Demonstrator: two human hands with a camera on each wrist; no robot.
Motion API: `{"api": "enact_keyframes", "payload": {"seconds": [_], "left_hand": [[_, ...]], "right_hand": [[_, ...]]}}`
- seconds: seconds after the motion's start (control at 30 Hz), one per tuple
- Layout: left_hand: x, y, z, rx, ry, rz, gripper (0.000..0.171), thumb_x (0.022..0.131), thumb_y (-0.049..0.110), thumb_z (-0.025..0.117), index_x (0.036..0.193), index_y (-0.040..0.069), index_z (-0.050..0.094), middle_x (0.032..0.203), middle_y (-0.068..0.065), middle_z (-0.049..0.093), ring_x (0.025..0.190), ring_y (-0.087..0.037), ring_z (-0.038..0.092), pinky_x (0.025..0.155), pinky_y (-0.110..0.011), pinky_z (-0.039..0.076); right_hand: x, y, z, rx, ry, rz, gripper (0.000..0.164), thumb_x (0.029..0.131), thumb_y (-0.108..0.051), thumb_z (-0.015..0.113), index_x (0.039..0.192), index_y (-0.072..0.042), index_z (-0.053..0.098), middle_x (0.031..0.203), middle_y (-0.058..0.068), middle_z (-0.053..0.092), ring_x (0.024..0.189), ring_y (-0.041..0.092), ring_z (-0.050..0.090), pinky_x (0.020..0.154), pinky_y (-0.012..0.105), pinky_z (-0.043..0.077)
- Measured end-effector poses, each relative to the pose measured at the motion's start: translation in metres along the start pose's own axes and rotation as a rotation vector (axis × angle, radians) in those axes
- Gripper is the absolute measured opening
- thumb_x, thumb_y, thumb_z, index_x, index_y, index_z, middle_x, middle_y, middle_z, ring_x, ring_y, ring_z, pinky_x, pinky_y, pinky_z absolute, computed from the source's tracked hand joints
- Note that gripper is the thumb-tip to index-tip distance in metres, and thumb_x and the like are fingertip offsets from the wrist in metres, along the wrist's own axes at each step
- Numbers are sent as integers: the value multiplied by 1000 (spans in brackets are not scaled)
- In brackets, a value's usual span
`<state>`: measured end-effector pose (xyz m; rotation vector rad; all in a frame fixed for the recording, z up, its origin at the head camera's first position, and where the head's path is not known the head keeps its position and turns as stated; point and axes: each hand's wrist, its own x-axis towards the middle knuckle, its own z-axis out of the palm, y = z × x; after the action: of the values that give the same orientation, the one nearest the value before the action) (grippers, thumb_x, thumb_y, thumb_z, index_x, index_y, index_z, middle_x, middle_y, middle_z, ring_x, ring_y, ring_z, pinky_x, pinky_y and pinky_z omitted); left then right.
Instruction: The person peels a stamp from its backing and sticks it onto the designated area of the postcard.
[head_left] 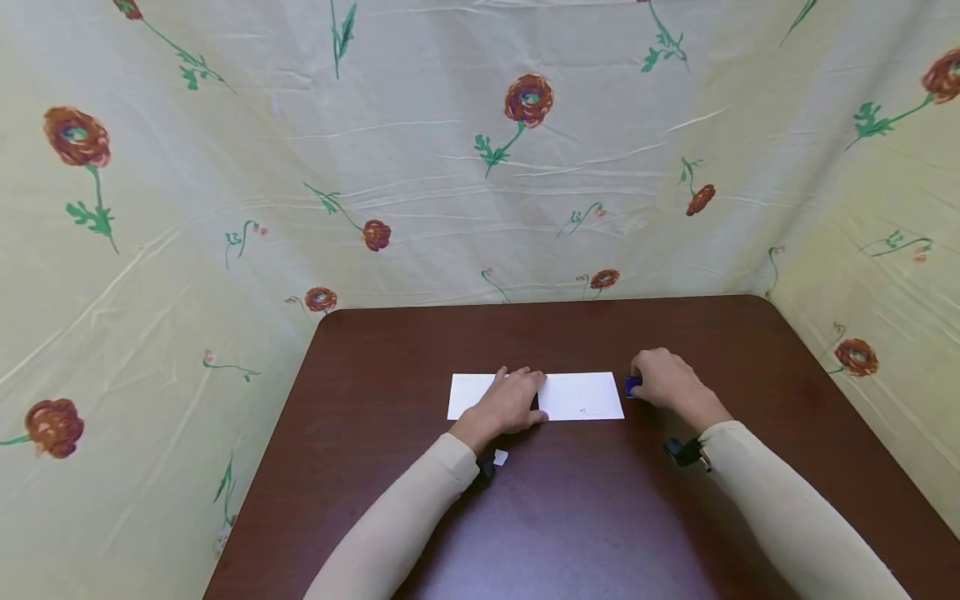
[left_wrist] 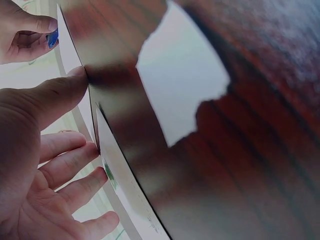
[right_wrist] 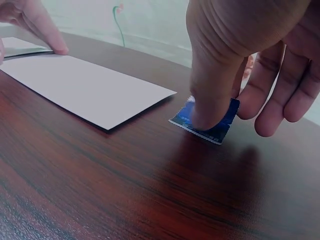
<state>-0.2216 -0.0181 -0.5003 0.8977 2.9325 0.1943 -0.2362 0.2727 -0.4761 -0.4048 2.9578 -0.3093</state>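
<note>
My left hand (head_left: 510, 402) lies over the meeting ends of two white paper pieces, its fingertips and thumb touching them. The right-hand piece (head_left: 585, 396) bears a small faint mark near its front edge. The left-hand piece (left_wrist: 131, 195) shows a bit of green print in the left wrist view. Just past the right end of the paper, my right hand (head_left: 667, 382) pinches a small blue packet (right_wrist: 228, 120) with serrated edges, low over the table. The thumb covers much of the packet's face.
A torn white scrap (left_wrist: 180, 75) lies on the dark wooden table (head_left: 585, 517), near my left wrist. Flower-patterned cloth (head_left: 420, 150) hangs behind the table and along its sides. A dark strap (head_left: 682, 452) sits at my right wrist.
</note>
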Motion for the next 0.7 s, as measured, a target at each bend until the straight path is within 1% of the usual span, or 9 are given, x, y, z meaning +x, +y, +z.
{"api": "enact_keyframes", "payload": {"seconds": [0.1, 0.2, 0.5, 0.7], "left_hand": [[-1, 0, -1, 0, 1, 1, 68, 88, 43, 75, 143, 11, 53, 147, -2, 55, 142, -25, 45, 114, -59, 32], [-2, 0, -1, 4, 3, 4, 67, 88, 43, 75, 143, 10, 53, 147, -2, 56, 142, -26, 45, 114, -59, 32], [0, -1, -1, 4, -9, 1, 66, 89, 43, 74, 143, 11, 53, 146, -1, 56, 143, -25, 44, 115, -59, 31], [1, -2, 0, 7, -22, -9, 68, 89, 44, 74, 144, 12, 52, 148, -1, 54, 144, -25, 42, 116, -58, 29]], "right_hand": [[0, 0, 1, -5, 16, -12, 14, 87, -10, 69, 74, -9, 65, 70, 4, 57, 64, 20, 52, 54, 31, 42], [0, 1, 1, -11, 27, -18, 16, 88, -7, 65, 72, -10, 64, 69, 4, 57, 63, 20, 52, 53, 31, 42], [-2, -2, -7, 13, 4, -3, 11, 88, -8, 66, 78, -8, 66, 72, 6, 59, 64, 21, 54, 54, 30, 45], [-6, -8, -17, 12, 20, -3, 8, 88, -9, 68, 80, -7, 67, 75, 6, 61, 64, 21, 55, 55, 31, 47]]}}
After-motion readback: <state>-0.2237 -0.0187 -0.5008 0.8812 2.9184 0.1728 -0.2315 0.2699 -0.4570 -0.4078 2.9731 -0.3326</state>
